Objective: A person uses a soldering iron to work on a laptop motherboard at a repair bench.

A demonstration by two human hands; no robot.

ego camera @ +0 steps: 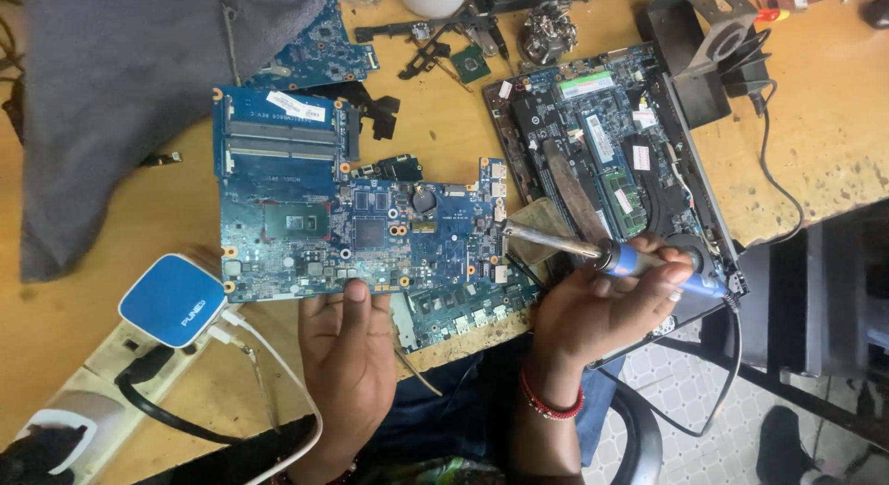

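Note:
A large blue circuit board (315, 184) lies on the wooden bench, with memory slots at its top and chips in its middle. My left hand (347, 351) holds the board by its near edge, thumb on top. My right hand (602, 304) grips a soldering iron (639, 263) by its blue handle. The iron's metal tip points left and sits close to the board's right edge. Its black cord runs down off the bench from the handle's right end.
An opened laptop base (611, 142) with exposed parts lies to the right. A second blue board (463, 304) peeks out under the held one. A blue-and-white charger (171, 300) sits in a power strip (83, 392). Grey cloth (120, 96) covers the left; loose parts lie along the far edge.

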